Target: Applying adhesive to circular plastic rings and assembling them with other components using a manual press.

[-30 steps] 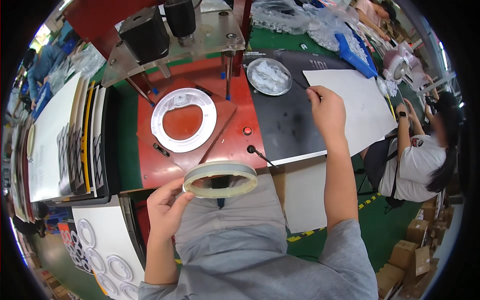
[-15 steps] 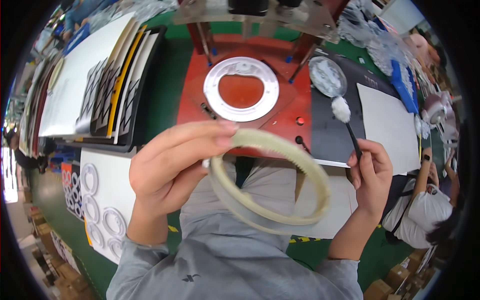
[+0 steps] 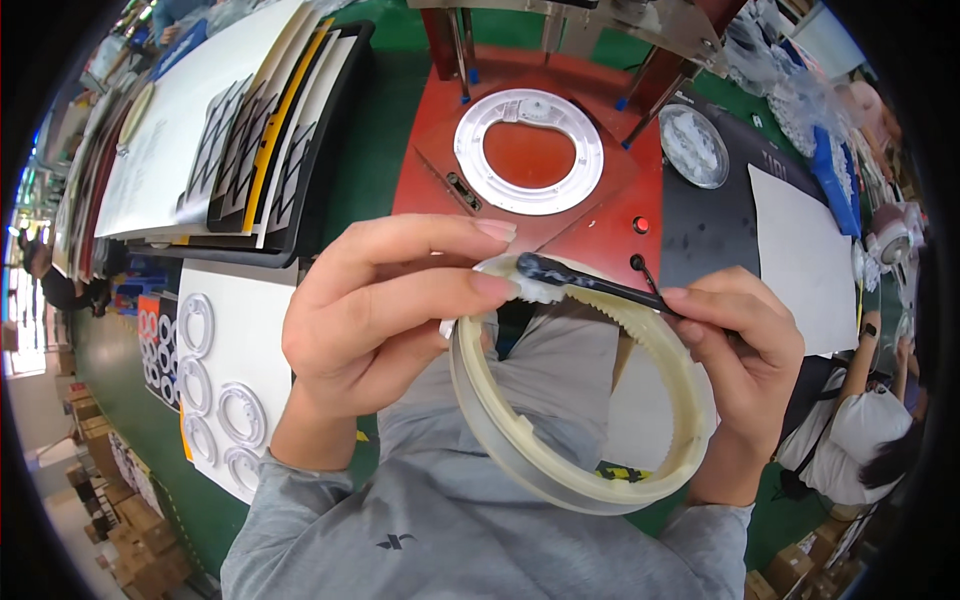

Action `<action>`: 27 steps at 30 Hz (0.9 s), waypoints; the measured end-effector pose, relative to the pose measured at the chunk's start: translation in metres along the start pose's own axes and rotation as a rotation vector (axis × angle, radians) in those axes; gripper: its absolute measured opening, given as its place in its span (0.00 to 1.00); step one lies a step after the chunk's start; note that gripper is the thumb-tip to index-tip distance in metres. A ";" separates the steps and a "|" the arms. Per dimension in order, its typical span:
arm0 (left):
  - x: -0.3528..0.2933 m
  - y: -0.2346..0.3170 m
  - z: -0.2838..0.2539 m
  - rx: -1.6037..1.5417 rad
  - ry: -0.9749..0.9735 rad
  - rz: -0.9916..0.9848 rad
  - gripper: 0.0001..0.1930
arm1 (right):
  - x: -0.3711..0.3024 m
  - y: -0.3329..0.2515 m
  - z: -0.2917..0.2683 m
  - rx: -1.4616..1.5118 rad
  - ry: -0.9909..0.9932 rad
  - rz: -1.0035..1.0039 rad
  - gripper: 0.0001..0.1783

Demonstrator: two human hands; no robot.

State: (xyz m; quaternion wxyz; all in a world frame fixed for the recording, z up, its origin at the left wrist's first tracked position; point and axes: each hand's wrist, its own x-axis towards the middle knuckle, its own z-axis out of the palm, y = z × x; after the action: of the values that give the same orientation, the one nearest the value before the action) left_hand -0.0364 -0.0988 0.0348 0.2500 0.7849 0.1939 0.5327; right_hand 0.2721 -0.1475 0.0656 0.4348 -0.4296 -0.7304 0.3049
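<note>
My left hand (image 3: 385, 300) pinches the upper left rim of a cream plastic ring (image 3: 590, 480) with teeth along its inside. Between the fingers of my right hand (image 3: 745, 345) is a thin black brush-like stick (image 3: 600, 285), its dark tip laid against the ring's toothed inner side close to my left fingertips. White grease (image 3: 540, 292) sits under that tip. Beyond, a flat white ring (image 3: 470, 165) lies on the red base of a press (image 3: 420, 215). To its right is a round clear dish (image 3: 722, 165) of white grease.
Several white rings (image 3: 240, 413) lie on a white board at the left. A black tray (image 3: 318, 170) holds upright boards and cards. A red button (image 3: 641, 225) and a small black lever (image 3: 640, 265) are on the press base. Another person (image 3: 860, 420) sits at the right.
My right hand has brought the loaded stick left from beside the dish onto the ring's inner edge. The white grease is now at the ring. My left hand still holds the ring.
</note>
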 end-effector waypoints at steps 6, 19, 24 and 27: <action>-0.006 0.007 -0.015 0.000 0.011 -0.011 0.15 | 0.006 -0.022 0.002 -0.351 -0.006 -0.139 0.21; 0.015 0.036 -0.013 0.265 -0.509 0.289 0.16 | 0.013 -0.080 -0.044 -0.627 -0.611 -0.111 0.19; 0.013 0.041 -0.008 0.343 -0.603 0.398 0.14 | 0.029 -0.068 -0.054 -0.346 -0.762 0.001 0.14; 0.012 0.048 -0.018 0.430 -0.632 0.392 0.14 | 0.009 -0.003 -0.074 -0.003 -0.622 0.056 0.18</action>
State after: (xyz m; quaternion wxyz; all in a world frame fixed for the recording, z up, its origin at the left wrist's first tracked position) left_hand -0.0466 -0.1266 0.0780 0.0219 0.9658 0.0616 0.2508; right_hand 0.3346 -0.1353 0.1037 0.1810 -0.3364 -0.8167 0.4325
